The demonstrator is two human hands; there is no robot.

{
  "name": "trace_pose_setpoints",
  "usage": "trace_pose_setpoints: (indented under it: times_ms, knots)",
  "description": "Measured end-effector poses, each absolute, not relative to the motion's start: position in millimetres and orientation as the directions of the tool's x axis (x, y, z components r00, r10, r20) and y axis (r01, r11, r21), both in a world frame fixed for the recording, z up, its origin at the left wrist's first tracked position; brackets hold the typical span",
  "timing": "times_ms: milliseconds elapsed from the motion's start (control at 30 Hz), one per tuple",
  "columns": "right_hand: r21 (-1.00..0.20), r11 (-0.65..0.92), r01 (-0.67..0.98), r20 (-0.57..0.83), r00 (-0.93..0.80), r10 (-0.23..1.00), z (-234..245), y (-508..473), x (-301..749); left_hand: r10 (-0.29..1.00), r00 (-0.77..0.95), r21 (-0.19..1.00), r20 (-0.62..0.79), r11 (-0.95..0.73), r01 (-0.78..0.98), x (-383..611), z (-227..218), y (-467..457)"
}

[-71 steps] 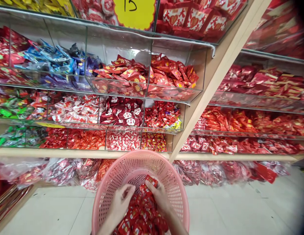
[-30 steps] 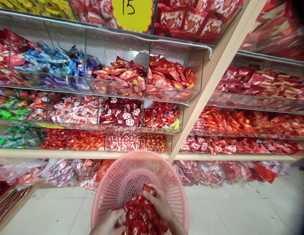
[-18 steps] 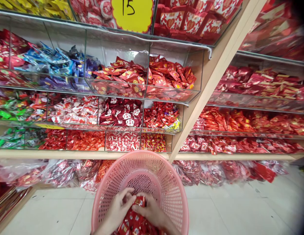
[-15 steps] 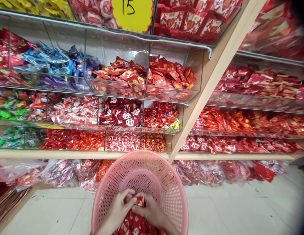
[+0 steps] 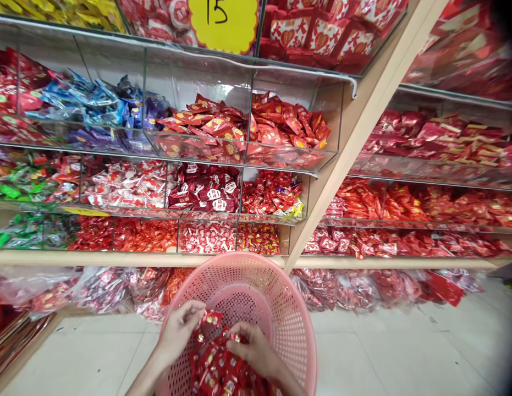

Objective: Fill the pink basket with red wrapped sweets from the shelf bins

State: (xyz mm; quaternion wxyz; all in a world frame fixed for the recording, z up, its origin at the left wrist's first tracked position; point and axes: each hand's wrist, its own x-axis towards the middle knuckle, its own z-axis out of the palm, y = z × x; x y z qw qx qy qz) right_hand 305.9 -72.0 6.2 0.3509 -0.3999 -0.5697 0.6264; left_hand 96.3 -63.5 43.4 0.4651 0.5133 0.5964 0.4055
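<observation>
A pink perforated plastic basket [image 5: 288,308] stands in front of me, with a heap of small red wrapped candies [image 5: 223,371] in its near part. Above the heap's left side, my left hand [image 5: 182,325] is closed, pinching a red wrapped candy [image 5: 212,318] at its fingertips. My right hand [image 5: 254,350] reaches in from the right, its thumb and fingers curled together at the top of the heap. A bit of red wrapper shows at its fingertips, partly hidden by the fingers.
Shelves with clear bins of wrapped sweets [image 5: 210,195] rise behind the basket. A slanted wooden post [image 5: 342,170] divides them. Below the lowest wooden ledge [image 5: 94,258] lie bulging plastic bags [image 5: 103,289] of sweets. Pale floor tiles [image 5: 363,352] surround the basket.
My hands were together over the basket at one red candy. They have moved apart: the left went left and up with a candy, the right slightly right. More of the heap shows.
</observation>
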Motion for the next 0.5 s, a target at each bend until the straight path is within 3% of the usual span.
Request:
trace_pose_setpoints:
  times_ms: [100, 233, 400, 500]
  knots:
    - [-0.991, -0.134, 0.012, -0.127, -0.415, 0.901, 0, -69, 310, 0.997, 0.000, 0.911, -0.076, 0.070, 0.406, 81, 31, -63]
    - [-0.978, -0.208, -0.029, -0.182, -0.377, 0.908, -3, -65, 310, 0.995, 0.087, 0.737, -0.043, -0.027, 0.675, 76, 13, -74]
    - [-0.931, -0.348, -0.115, -0.292, -0.339, 0.894, -2, -63, 309, 0.993, 0.084, 0.477, -0.082, -0.035, 0.878, 84, 0, -87]
    - [-0.904, -0.398, -0.157, -0.336, -0.318, 0.887, 3, -64, 309, 0.983, 0.089, 0.386, -0.163, -0.019, 0.922, 92, 3, -96]
